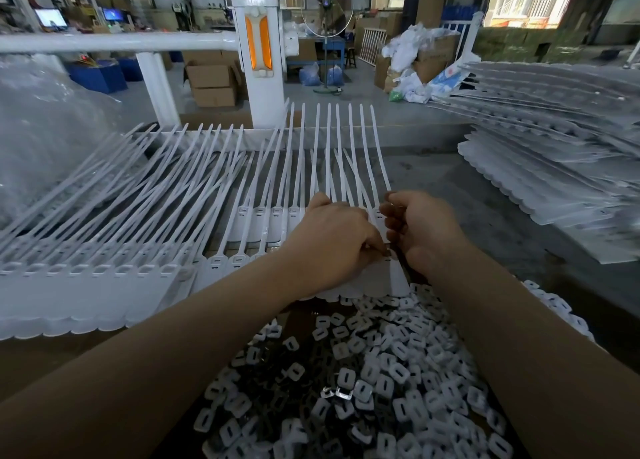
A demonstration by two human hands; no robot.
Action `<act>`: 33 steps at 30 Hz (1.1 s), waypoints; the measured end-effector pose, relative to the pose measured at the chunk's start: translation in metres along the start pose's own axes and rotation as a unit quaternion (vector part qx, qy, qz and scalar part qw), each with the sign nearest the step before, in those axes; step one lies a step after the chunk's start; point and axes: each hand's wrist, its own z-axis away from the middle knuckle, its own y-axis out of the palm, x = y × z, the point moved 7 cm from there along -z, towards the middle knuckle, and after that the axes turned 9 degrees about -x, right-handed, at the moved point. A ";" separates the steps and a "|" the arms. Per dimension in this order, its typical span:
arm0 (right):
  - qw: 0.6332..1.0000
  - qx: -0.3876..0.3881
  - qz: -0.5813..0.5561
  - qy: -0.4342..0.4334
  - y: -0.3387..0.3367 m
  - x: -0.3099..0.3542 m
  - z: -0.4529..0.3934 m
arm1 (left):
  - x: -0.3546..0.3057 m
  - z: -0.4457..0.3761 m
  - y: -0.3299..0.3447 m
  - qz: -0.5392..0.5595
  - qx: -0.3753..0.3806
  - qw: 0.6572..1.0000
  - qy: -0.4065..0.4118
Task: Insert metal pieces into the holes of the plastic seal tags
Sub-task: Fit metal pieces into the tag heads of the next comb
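While the left hand (332,240) pinches a metal piece (385,251) at the seal tag (398,278), the curled right hand (420,230) should steady it; its grip's contents cannot be told.

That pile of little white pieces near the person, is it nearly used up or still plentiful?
Still plentiful. The small white pieces lie heaped several deep between the forearms, spreading from the row of seal tags to the picture's bottom edge.

Both my forearms reach forward, bare, and come together over the row of seal tags (242,268). My left hand (332,240) lies palm down on the tags, thumb and forefinger pinched together at its right edge. My right hand (420,230) is just beside it, fingers curled inward in a loose fist, knuckles up.
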 end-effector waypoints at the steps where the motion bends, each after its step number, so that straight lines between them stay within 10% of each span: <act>1: 1.000 0.000 -0.004 -0.002 0.000 0.000 0.000 | -0.001 0.001 -0.001 -0.004 -0.004 1.000 0.011; 22: 1.000 -0.010 0.019 -0.006 0.000 -0.001 -0.001 | -0.002 0.007 -0.005 -0.092 0.034 0.987 0.127; 33: 0.999 -0.001 0.035 -0.018 0.000 0.000 0.003 | 0.004 0.042 -0.033 0.300 0.160 0.939 -0.047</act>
